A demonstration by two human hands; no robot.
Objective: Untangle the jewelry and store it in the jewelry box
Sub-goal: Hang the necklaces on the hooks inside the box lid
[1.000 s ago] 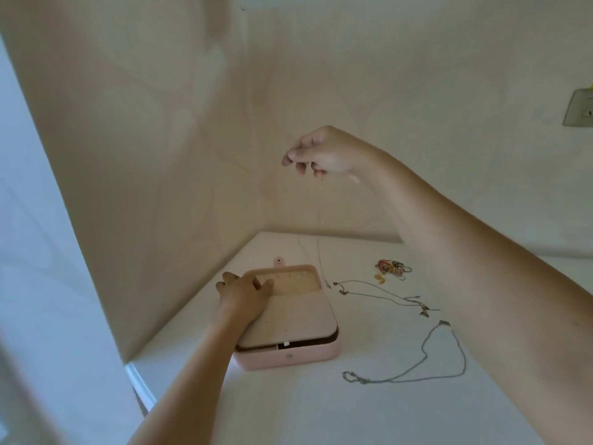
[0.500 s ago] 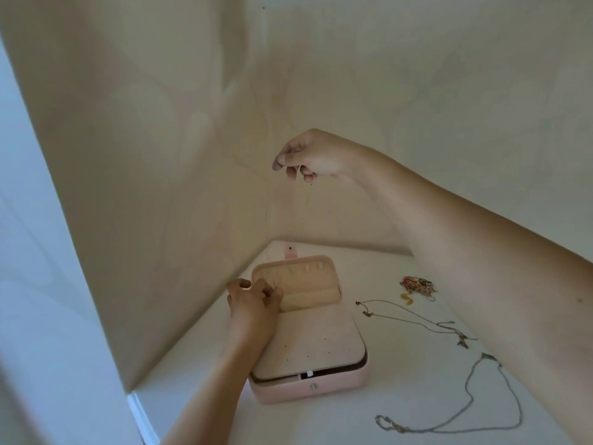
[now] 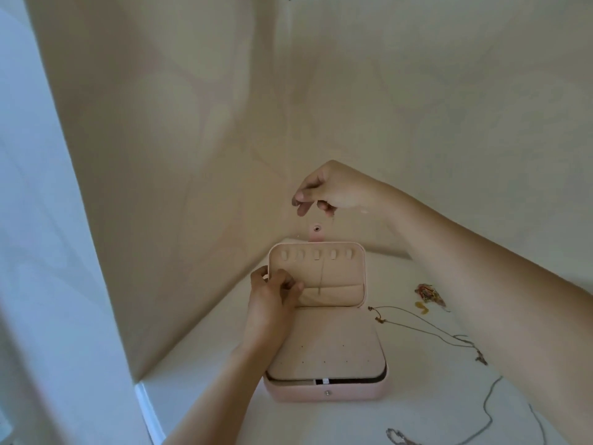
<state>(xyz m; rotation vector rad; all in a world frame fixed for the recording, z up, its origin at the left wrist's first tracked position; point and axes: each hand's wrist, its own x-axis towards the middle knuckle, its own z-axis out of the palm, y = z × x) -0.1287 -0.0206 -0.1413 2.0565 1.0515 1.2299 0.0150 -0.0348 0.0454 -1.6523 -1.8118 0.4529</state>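
Note:
A pink jewelry box (image 3: pixel 327 388) stands open on the white table, its lid (image 3: pixel 349 271) upright with a row of hooks. My left hand (image 3: pixel 272 293) holds the lid's left edge. Above the lid, my right hand (image 3: pixel 324 191) pinches a thin chain (image 3: pixel 321 277) that hangs down in front of the lid's inside. A gold necklace (image 3: pixel 426 329) lies on the table to the right of the box. A silver chain (image 3: pixel 487 409) lies at the lower right, partly behind my right forearm.
A small colourful tangle of jewelry (image 3: pixel 428 295) sits at the right, near the back wall. Beige walls meet in a corner right behind the box. The table's left edge (image 3: pixel 144 399) runs close to the box.
My right hand has come down toward the lid with the thin chain. The lid now stands more upright under my left hand. The view has tilted downward.

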